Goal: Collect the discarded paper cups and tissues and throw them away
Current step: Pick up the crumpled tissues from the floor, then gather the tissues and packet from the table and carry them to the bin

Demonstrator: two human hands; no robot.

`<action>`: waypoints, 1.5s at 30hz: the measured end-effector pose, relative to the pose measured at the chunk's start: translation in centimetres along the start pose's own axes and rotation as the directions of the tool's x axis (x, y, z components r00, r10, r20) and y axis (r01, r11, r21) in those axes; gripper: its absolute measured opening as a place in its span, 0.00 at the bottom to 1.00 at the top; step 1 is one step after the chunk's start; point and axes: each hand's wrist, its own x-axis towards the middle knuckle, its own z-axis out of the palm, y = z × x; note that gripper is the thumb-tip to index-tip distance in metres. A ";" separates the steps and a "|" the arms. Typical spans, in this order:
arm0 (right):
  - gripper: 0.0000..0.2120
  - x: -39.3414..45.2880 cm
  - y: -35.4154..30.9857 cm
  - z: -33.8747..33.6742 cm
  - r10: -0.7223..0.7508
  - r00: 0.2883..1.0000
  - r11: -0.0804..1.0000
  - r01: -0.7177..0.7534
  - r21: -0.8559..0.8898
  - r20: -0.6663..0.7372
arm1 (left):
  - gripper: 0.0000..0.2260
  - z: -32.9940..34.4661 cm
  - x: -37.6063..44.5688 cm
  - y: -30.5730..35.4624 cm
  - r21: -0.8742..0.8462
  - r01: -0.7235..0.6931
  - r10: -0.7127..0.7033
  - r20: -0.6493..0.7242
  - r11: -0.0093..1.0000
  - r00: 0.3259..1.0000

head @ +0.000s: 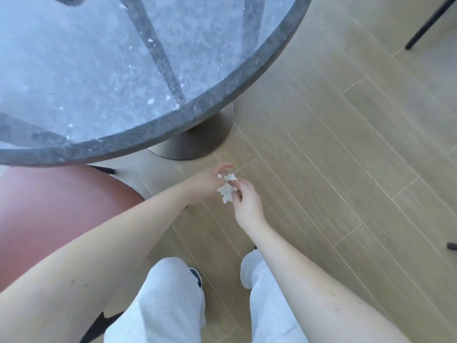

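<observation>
Both hands out in front, low over the wood-plank floor (333, 149), just off the near edge of the round worktop (173, 120).

Crumpled white tissue (227, 190) sits between the two hands — off the floor, not on the worktop.

Right hand (247, 206): fingers (238, 185) curled, tips pinching the tissue's upper right part.

Left hand (210, 181): tissue lies against its palm side; its fingers are loosely extended toward the table base, and I can't tell whether any of them actually close on the paper.

Worktop is grey stone-look with a dark rim, small white crumbs scattered near its near edge; dark bars show as reflections on it. Round metal pedestal base (197, 142) under it, just beyond the hands.

Reddish-brown chair seat (54, 214) at the left, tucked partly under the worktop edge. Person's legs in light trousers (168, 305) below — a dark shoe tip (196, 274) shows beside the left knee. Black chair legs at the right edge and top right corner.
</observation>
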 end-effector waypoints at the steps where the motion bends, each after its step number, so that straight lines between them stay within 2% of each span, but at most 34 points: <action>1: 0.17 -1.0 -1.2 -0.8 0.013 1.000 1.000 -0.012 0.025 -0.013 | 0.22 0.1 -1.2 1.4 -0.006 -0.011 0.011 -0.001 1.000 1.000; 8: 0.14 -7.6 -9.9 -7.0 0.058 0.997 0.988 -0.049 0.144 -0.059 | 0.20 1.5 -10.6 10.6 -0.088 0.006 -0.006 -0.007 0.996 1.000; 11: 0.12 -10.3 -13.1 -9.9 0.056 0.996 0.970 -0.038 0.240 -0.068 | 0.14 2.0 -14.0 14.2 -0.216 0.002 -0.011 -0.038 0.976 0.999; 13: 0.12 -12.0 -14.8 -11.6 0.022 0.997 0.974 -0.005 0.226 -0.076 | 0.10 2.5 -16.1 16.4 -0.264 -0.004 -0.014 -0.066 0.964 0.998; 17: 0.16 -14.0 -17.9 -13.9 -0.010 0.993 0.954 0.044 0.296 -0.116 | 0.10 3.3 -19.1 20.3 -0.204 -0.089 0.067 -0.114 0.975 0.991; 20: 0.12 -14.5 -19.7 -15.4 -0.027 0.994 0.948 0.057 0.313 -0.102 | 0.11 2.5 -20.9 22.4 -0.165 -0.141 0.117 -0.150 0.976 0.982; 25: 0.12 -13.9 -22.3 -18.0 -0.103 0.994 0.944 0.107 0.311 -0.032 | 0.14 0.4 -22.2 24.7 -0.237 -0.208 0.147 -0.254 0.949 0.956; 29: 0.11 -12.9 -24.5 -19.7 -0.169 0.983 0.925 0.181 0.333 -0.066 | 0.14 -1.3 -22.7 26.1 -0.278 -0.259 0.135 -0.396 0.925 0.908; 33: 0.11 -11.7 -26.6 -20.3 -0.211 0.976 0.911 0.219 0.349 -0.062 | 0.16 -3.3 -22.9 26.0 -0.126 -0.266 0.166 -0.517 0.956 0.839; 38: 0.10 -9.5 -29.3 -19.3 -0.254 0.966 0.897 0.251 0.365 -0.039 | 0.19 -6.5 -23.2 25.4 -0.137 -0.280 0.147 -0.594 0.950 0.791; 42: 0.10 -7.3 -31.5 -17.7 -0.263 0.965 0.888 0.247 0.388 -0.012 | 0.19 -9.6 -23.3 25.5 -0.414 -0.366 0.103 -0.534 0.833 0.839; 45: 0.10 -5.2 -33.1 -16.6 -0.265 0.964 0.896 0.241 0.374 0.014 | 0.20 -12.5 -22.9 25.7 -0.480 -0.411 0.102 -0.547 0.775 0.831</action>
